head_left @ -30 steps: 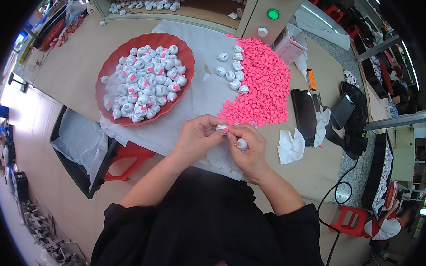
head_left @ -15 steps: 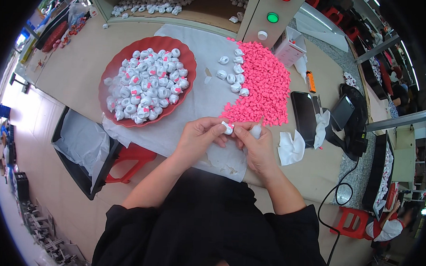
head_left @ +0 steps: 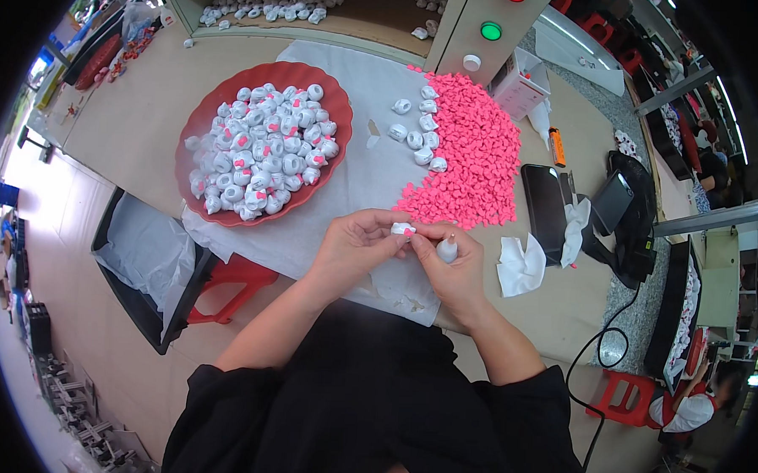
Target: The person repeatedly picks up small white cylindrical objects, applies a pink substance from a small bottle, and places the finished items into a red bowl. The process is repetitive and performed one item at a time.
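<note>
Between the fingertips of both hands is a small white figurine head (head_left: 401,228) with a pink bow-like piece on it. My left hand (head_left: 351,245) pinches it from the left. My right hand (head_left: 458,272) touches it with thumb and forefinger, while a small white squeeze bottle (head_left: 447,250) is tucked in that hand's grip, its tip pointing up. Just beyond the hands spreads a heap of small pink pieces (head_left: 467,156). Several plain white figurine heads (head_left: 414,140) sit along its left edge. To the left, a red scalloped bowl (head_left: 340,99) is piled with white heads bearing pink pieces.
White paper (head_left: 364,92) covers part of the table. On the right lie a dark phone (head_left: 543,214), crumpled tissue (head_left: 520,266), an orange lighter (head_left: 556,147) and another white bottle (head_left: 539,123). A shelf box with lit buttons (head_left: 490,32) stands behind. A black lined bin (head_left: 145,256) is lower left.
The head in my fingers has turned, so its pink piece now faces lower right. My right hand has shifted slightly left and closer in, the squeeze bottle moving with it.
</note>
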### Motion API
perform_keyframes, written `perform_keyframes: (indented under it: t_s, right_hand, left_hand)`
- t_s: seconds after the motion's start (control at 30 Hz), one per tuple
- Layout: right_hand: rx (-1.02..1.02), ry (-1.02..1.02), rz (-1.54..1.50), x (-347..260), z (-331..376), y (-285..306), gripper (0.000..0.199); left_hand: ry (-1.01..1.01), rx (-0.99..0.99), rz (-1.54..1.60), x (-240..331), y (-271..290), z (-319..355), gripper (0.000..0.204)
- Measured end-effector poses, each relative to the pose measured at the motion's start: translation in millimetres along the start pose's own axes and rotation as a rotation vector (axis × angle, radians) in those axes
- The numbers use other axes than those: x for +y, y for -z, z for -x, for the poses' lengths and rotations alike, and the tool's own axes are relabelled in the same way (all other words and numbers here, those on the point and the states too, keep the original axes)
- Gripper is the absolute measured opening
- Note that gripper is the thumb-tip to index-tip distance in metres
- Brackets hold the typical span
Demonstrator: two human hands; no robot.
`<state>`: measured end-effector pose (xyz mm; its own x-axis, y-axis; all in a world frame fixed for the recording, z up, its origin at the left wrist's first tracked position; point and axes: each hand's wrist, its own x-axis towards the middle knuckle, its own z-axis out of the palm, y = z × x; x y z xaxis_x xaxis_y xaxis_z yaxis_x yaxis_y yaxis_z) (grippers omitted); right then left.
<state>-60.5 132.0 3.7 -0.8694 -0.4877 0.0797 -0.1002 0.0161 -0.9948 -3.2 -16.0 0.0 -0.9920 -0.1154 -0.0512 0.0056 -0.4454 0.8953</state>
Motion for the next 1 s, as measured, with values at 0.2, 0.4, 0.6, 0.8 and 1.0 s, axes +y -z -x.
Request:
perform_keyframes:
  t_s: [0.2, 0.4, 0.6, 0.8, 1.0]
  right_hand:
    - [-0.047, 0.153, 0.096, -2, -1, 0, 0.011]
    - [-0.058, 0.344, 0.225, 2, 1, 1, 0.017]
    - [-0.053, 0.451, 0.234, 2, 0, 3, 0.023]
    - [-0.103, 0.515, 0.27, 4, -2, 10, 0.031]
    - [-0.082, 0.613, 0.367, 0, -2, 8, 0.03]
  left_hand:
    - [0.012, 0.018, -0.035, -2, 1, 2, 0.026]
    - [-0.007, 0.013, -0.08, -10, 3, 4, 0.028]
    - [-0.157, 0.028, -0.12, -8, -4, 6, 0.03]
    - [-0.248, -0.038, -0.199, -5, -1, 7, 0.03]
    - [-0.212, -0.044, -0.178, -7, 1, 9, 0.029]
